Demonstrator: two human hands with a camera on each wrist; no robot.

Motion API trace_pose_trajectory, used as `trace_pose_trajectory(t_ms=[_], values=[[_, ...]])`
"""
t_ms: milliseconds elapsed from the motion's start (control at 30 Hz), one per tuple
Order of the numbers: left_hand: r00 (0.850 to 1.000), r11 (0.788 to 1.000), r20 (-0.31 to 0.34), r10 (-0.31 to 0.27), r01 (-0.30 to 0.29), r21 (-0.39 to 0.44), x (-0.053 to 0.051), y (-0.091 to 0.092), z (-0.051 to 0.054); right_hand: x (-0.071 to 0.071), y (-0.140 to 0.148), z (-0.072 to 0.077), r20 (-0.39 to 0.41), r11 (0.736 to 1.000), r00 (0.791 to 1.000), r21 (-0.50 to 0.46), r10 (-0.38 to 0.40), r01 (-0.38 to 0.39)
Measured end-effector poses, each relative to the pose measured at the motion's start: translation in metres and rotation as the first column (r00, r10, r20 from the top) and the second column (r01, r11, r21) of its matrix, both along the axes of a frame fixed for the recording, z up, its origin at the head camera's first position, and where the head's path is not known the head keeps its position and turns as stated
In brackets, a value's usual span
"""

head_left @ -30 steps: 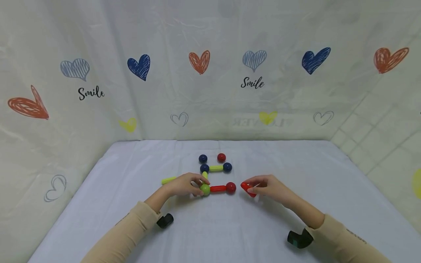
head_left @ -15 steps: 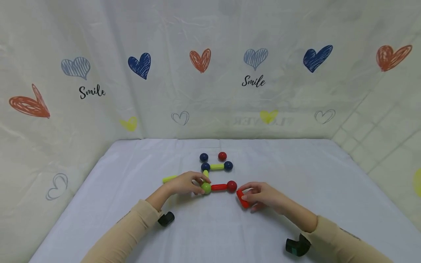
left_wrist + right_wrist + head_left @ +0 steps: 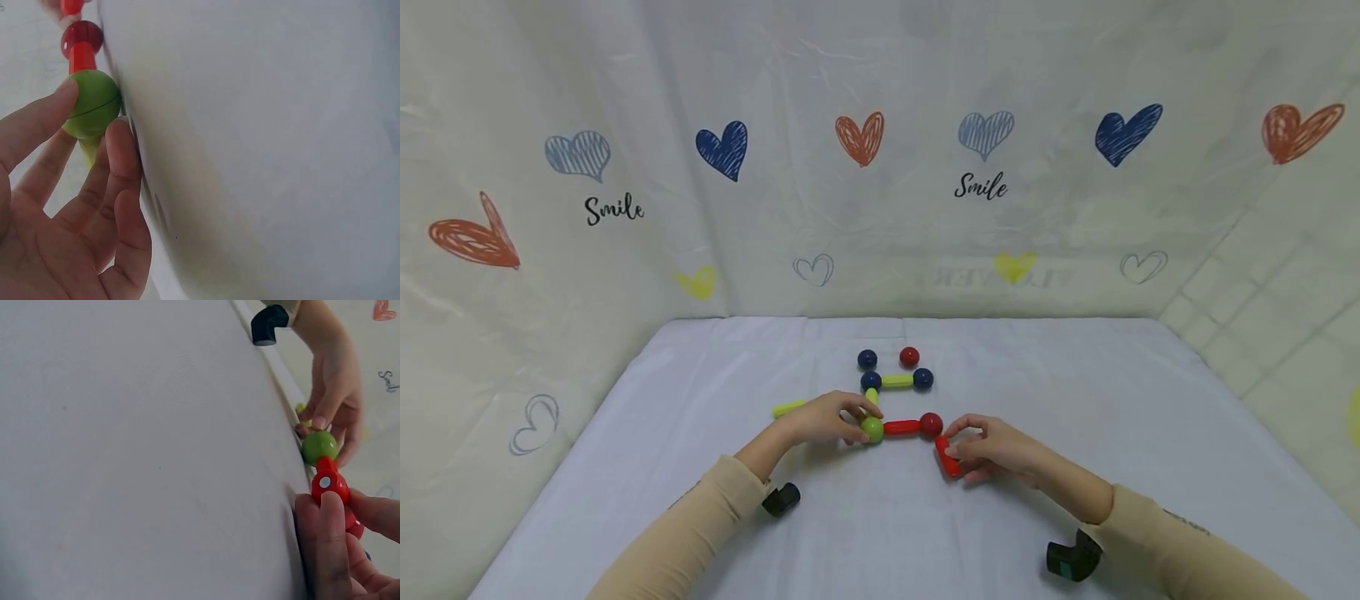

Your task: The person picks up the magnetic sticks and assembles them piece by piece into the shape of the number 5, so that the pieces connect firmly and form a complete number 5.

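My left hand point(image 3: 829, 418) pinches a green ball point(image 3: 872, 430) between thumb and fingers; the left wrist view shows the thumb on the side of this green ball point(image 3: 94, 103). From the ball, a red magnetic rod point(image 3: 901, 427) leads right to a red ball point(image 3: 931, 425). A yellow-green rod runs back from it, partly behind my fingers. My right hand point(image 3: 1003, 454) pinches another red magnetic rod point(image 3: 947, 460), tilted, its far end at or very near the red ball. In the right wrist view a silvery round spot shows on the held rod's end point(image 3: 325, 482).
Behind the hands, a dark blue ball point(image 3: 871, 382) joins a yellow-green rod point(image 3: 897, 381) to another dark blue ball point(image 3: 922, 379). Farther back lie a loose dark blue ball point(image 3: 867, 359) and a red ball point(image 3: 909, 357). A yellow-green rod point(image 3: 787, 408) lies left, beside my left wrist.
My right hand has moved left and nearer to me, bringing its red rod to the red ball and turning it. The left hand stays on the green ball.
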State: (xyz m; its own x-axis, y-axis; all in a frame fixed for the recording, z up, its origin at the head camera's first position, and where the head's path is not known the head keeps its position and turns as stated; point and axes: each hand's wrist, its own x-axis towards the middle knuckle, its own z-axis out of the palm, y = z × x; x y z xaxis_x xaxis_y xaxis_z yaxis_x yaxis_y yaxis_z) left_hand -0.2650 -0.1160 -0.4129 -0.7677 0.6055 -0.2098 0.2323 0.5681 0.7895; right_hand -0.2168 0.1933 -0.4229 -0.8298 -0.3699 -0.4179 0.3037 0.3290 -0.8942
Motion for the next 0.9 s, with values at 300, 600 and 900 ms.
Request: trace_pose_trajectory(t_ms=[300, 600, 900], values=[[1.000, 1.000, 0.004, -0.013, 0.013, 0.005, -0.001, 0.000, 0.001, -0.003, -0.007, -0.001, 0.014, 0.999, 0.999, 0.008, -0.051, 0.051], [1.000, 1.000, 0.007, -0.009, 0.009, -0.001, 0.000, -0.001, 0.001, -0.006, -0.009, -0.004, 0.030, 0.998, 0.998, -0.016, -0.061, 0.061], [1.000, 1.000, -0.003, -0.007, 0.007, -0.006, 0.000, 0.000, 0.000, -0.014, -0.007, -0.003, -0.031, 0.999, 0.998, -0.004, 0.051, -0.052]])
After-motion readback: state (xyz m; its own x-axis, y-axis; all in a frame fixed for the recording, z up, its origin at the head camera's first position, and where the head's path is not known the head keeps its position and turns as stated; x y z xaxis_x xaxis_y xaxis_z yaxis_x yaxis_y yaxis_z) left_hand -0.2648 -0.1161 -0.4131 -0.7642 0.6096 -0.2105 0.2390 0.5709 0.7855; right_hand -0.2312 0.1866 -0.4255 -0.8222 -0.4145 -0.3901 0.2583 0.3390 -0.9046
